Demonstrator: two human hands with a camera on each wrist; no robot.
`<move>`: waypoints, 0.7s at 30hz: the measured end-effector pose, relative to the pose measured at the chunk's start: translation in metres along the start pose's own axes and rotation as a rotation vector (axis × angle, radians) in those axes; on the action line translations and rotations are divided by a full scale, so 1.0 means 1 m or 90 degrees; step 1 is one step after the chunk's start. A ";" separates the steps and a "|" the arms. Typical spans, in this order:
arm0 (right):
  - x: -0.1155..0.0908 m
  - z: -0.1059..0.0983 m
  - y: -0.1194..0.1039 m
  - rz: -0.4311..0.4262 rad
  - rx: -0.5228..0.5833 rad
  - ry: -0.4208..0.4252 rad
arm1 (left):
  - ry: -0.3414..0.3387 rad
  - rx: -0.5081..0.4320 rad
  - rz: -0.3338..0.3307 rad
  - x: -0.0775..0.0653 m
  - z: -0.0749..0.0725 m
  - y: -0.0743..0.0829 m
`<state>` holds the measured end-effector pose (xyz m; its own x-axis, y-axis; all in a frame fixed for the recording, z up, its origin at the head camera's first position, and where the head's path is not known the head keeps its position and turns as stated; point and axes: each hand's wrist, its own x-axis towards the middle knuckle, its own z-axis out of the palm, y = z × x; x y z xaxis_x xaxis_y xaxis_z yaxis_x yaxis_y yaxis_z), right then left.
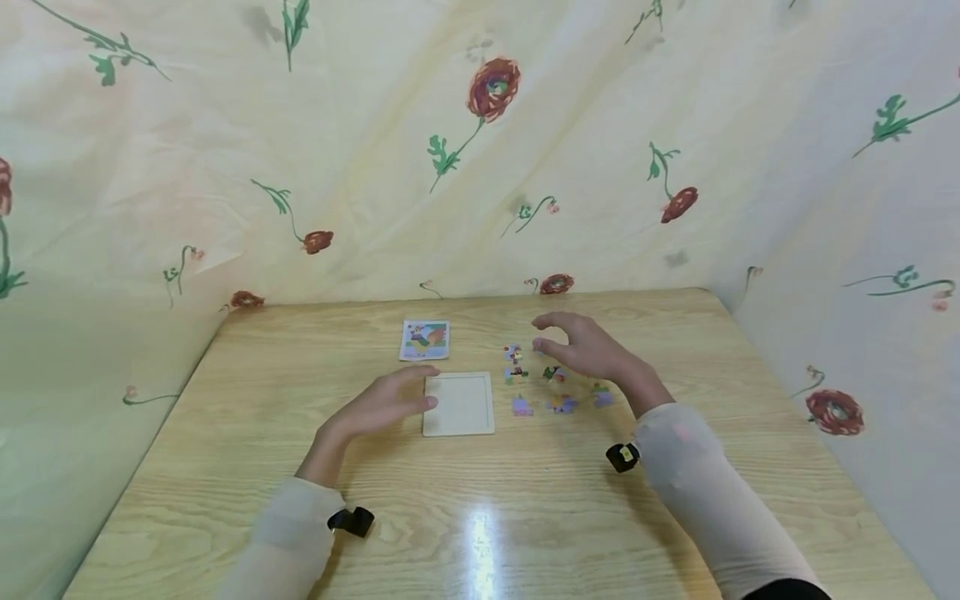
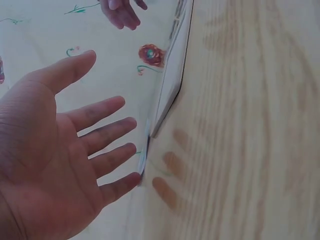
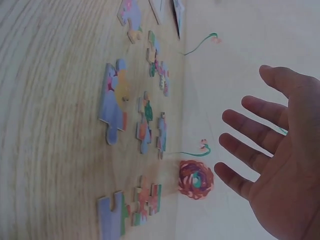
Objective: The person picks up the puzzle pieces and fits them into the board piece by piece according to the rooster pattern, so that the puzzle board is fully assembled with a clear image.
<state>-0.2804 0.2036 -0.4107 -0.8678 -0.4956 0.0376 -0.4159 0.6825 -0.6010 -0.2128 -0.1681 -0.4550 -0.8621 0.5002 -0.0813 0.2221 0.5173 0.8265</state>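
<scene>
My left hand (image 1: 390, 402) hovers at the left edge of a white square puzzle tray (image 1: 459, 404), fingers spread and nothing in them. In the left wrist view the palm of that hand (image 2: 65, 145) faces the tray's side (image 2: 172, 75). Over the far side of the loose jigsaw pieces (image 1: 561, 404) is my right hand (image 1: 588, 346), its fingers apart and holding nothing. Several colourful pieces lie spread to the right of the tray, and the right hand covers part of the far ones. The right wrist view shows these pieces (image 3: 114, 102) lying flat beside the raised hand (image 3: 285, 145).
A small square picture card (image 1: 425, 340) with a colourful print lies behind the tray. The wooden table (image 1: 225, 450) ends at a wall hung with flower-printed cloth (image 1: 375, 150). Black wrist cameras (image 1: 351, 522) sit on both sleeves.
</scene>
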 end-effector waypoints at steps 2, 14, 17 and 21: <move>0.001 0.003 0.002 0.008 0.012 -0.005 | -0.001 0.003 -0.005 0.001 0.002 0.000; 0.009 0.022 0.012 0.026 0.075 -0.003 | 0.020 0.051 -0.008 -0.005 0.007 -0.011; 0.011 0.027 0.015 0.030 0.076 -0.004 | 0.022 0.060 -0.003 -0.006 0.008 -0.016; 0.014 0.033 0.018 0.049 0.074 -0.004 | 0.024 0.066 0.005 -0.009 0.009 -0.019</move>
<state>-0.2912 0.1915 -0.4473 -0.8938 -0.4482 -0.0165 -0.3140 0.6515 -0.6907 -0.2049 -0.1759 -0.4753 -0.8764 0.4787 -0.0527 0.2731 0.5841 0.7644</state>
